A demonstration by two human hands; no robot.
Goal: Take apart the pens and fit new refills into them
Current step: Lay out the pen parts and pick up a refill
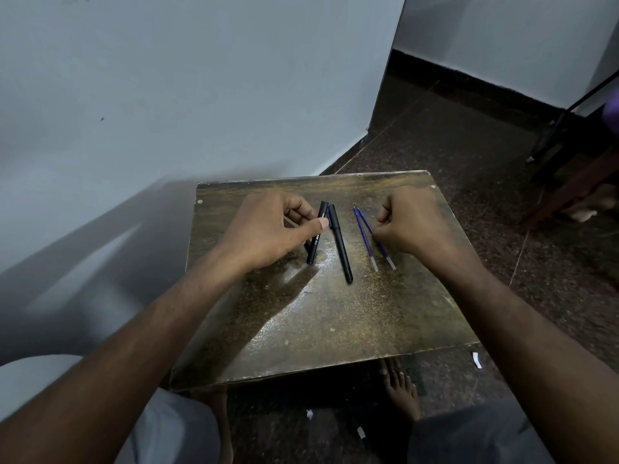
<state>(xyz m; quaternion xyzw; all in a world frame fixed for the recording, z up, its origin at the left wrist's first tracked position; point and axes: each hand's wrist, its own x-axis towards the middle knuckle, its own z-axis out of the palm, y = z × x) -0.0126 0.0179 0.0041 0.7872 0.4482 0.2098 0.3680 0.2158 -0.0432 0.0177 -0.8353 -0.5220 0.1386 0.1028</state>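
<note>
- 6 o'clock, nearest: person's knees in grey cloth, bare foot [402,390] on the dark speckled floor under the near edge of the table [335,329]. White paper scraps [476,360] on the floor just off the table's near-right corner.
- Small worn brown table fills the centre; near half bare, glare across it.
- Both forearms reach in from 7 and 5 o'clock towards the far half.
- 12 o'clock, centre: black pen [340,244] lies flat and free, capped end far, running near-right to far-left.
- Just left of it, 11 o'clock: second black pen [316,234], white print on the barrel, blue tip at the near end. Left hand [268,229] curled over it, thumb pressing the barrel, fingers wrapped behind. Cannot tell whether it's lifted or resting on the table.
- Something thin and pale pokes out left of that hand [290,222]; can't identify it.
- 1 o'clock: two blue refills [365,237] side by side, nearly parallel, pale ends near, tips far, close together.
- Right hand [410,222] closed into a loose fist just right of them, fingertips pinching the outer refill mid-length; the other refill lies free.
- Far: pale wall at 10–12 o'clock, dark skirting; dark stand legs [569,128] at 2 o'clock.
</note>
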